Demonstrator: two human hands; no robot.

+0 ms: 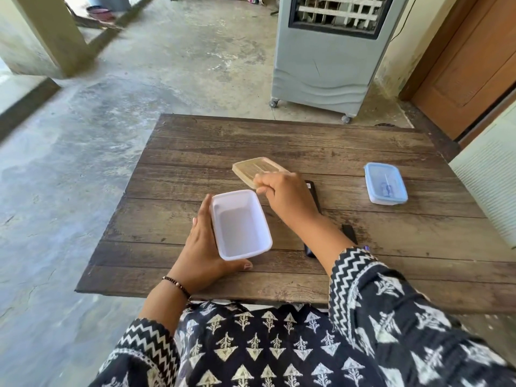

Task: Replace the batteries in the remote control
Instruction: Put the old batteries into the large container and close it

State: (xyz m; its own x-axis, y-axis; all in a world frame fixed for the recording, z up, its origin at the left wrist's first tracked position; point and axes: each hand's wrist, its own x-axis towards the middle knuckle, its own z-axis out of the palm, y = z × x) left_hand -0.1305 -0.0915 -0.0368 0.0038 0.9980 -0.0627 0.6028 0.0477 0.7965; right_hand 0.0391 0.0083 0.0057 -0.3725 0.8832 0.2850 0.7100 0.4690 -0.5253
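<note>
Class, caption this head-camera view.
Left hand steadies an open white tub; right hand holds its lid.

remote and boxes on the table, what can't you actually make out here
- Remote, head view: the right hand and forearm cover most of it, so buttons and battery bay are unseen.
- Small black piece by the right forearm: too small to tell whether it is the battery cover.
- Blue-lidded box: contents blurred behind the lid.
- Yellowish lid: its near edge hides under the right hand's fingers, so the grip is unclear.

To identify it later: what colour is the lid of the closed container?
Light blue lid, translucent, seen in the head view.
</note>
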